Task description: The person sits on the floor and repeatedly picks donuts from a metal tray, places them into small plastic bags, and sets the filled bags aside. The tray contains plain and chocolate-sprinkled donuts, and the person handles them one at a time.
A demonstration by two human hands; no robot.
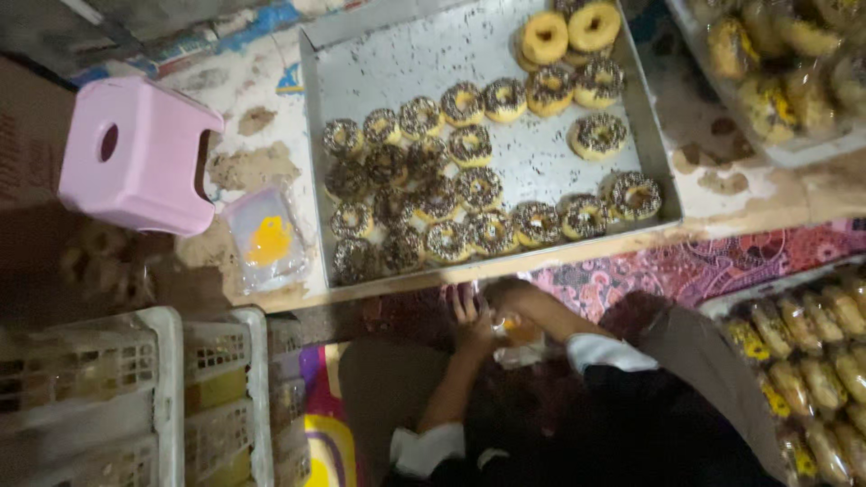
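**Hands Closing on a Clear Bag Below a Tray of Sprinkled Doughnuts**

At far left, a pink plastic stool with an oval handle hole [135,153] is sitting on the worn floor, and white slatted plastic crates [135,397] are standing below it in the lower corner. Just right of the stool, a small stack of clear plastic bags with a yellow print [266,239] is lying near the tray's corner. The large rectangular metal tray [406,54] is holding rows of ring doughnuts topped with dark chocolate sprinkles [478,189], with a few plain glazed doughnuts [568,32] piled at its far end. Below the tray's near edge, over a patterned purple mat [722,261], the person's left hand [469,316] is resting with fingers spread along one side of a clear plastic bag holding something orange [516,332], while the right hand [508,293] is curling over the bag's top, fingers pressing together on it. Both hands are touching the bag, which is sitting low between them, just beneath the tray. At right, wrapped doughnuts in clear packets [812,361] are lying in rows, with more packed ones [785,63] in the upper corner.
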